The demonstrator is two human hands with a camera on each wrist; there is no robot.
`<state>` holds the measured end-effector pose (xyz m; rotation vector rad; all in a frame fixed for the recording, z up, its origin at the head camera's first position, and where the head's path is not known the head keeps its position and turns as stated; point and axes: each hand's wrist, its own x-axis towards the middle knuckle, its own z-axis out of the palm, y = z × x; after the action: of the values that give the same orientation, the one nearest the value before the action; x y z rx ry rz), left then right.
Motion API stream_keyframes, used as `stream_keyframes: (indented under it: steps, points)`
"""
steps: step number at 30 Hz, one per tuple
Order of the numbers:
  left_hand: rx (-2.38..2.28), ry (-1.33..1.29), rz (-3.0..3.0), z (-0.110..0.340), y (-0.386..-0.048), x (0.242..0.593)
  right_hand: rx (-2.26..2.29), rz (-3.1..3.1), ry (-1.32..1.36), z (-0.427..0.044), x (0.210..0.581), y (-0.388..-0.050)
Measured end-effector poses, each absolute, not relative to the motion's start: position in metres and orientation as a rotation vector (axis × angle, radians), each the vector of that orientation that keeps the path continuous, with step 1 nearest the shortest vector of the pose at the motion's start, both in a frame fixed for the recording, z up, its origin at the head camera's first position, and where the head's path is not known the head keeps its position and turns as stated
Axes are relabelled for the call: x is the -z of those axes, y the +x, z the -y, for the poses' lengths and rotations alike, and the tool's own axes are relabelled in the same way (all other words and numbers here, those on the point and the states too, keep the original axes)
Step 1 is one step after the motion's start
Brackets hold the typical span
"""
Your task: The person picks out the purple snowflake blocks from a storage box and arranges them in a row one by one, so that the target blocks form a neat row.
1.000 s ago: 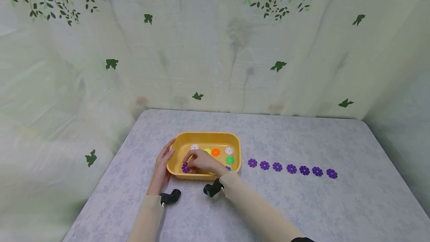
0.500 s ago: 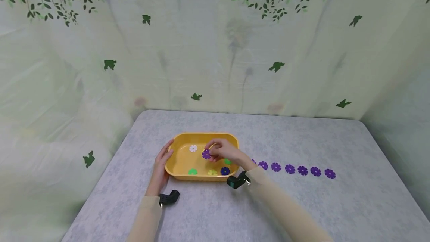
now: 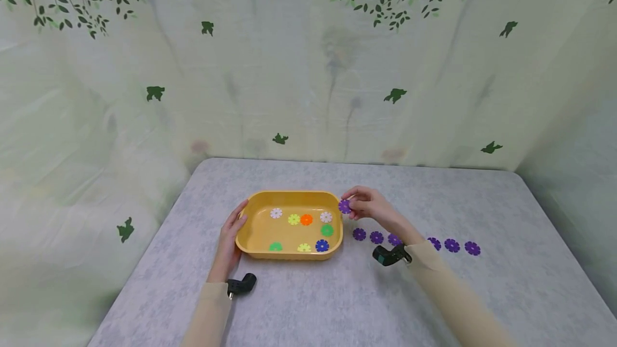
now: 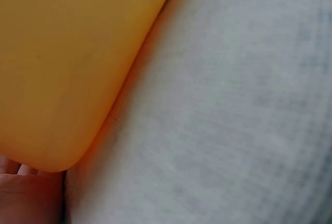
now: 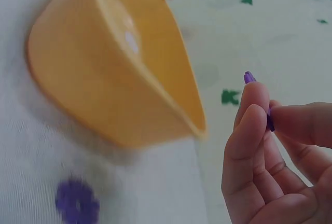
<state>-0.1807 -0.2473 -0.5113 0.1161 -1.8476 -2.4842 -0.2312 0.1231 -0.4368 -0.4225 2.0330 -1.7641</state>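
At the tray's right end, my right hand (image 3: 371,206) pinches a purple interlocking disc (image 3: 344,206), flower-shaped with a slotted edge, between thumb and fingers. In the right wrist view only slivers of this disc (image 5: 249,77) show past the fingertips. My left hand (image 3: 230,240) holds the left end of the yellow tray (image 3: 289,255), with fingers and thumb at its rim. The left wrist view shows the tray's outer wall (image 4: 72,68) and part of that hand (image 4: 31,195). Several discs lie inside the tray, among them an orange disc (image 3: 306,220) and a blue disc (image 3: 322,246).
To the right of the tray, several purple discs (image 3: 451,245) lie flat in a row on the grey table (image 3: 308,304). My right wrist and sleeve cover part of this row. Behind the table hangs a pale curtain (image 3: 289,84) with a leaf print.
My right hand took the purple disc from the tray's left part, lifted it and carried it right, past the right rim. My left hand stays at the tray.
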Motion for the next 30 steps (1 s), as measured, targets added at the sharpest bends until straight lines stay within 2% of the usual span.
stream_keyframes:
  steps: [9, 23, 30]
  points:
    - [2.489, 0.108, 1.858, 0.249, -0.181, 0.512, 1.810, -2.137, -0.332, -0.207, 0.449, -0.217]
    - [2.491, 0.087, 1.852, 0.249, -0.180, 0.510, 1.867, -2.295, -0.008, -0.340, 0.483, -0.170]
    - [2.506, 0.104, 1.861, 0.248, -0.180, 0.506, 1.925, -2.298, 0.166, -0.385, 0.491, -0.144]
